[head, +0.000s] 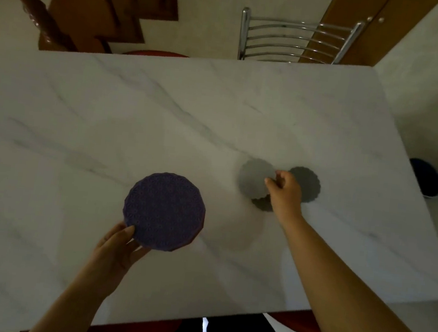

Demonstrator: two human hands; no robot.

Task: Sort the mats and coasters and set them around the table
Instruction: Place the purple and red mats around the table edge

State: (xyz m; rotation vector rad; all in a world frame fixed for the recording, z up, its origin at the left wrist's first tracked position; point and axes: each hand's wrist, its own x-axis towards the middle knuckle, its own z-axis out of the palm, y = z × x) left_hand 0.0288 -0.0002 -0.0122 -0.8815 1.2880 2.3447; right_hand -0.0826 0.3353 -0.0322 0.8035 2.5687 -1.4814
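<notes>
The left hand (120,247) grips the purple round woven mats (164,211). The right hand (282,191) pinches the light grey scalloped coaster (254,179); the overlapping dark grey scalloped coasters (306,184) may drag along on the white marble table (136,116).

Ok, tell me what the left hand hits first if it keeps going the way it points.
Likely nothing: the left hand, holding the purple mat, points over bare table. Depth is unclear.

metal chair (293,39), wooden stairs (99,4), cupboard doors (373,20).
</notes>
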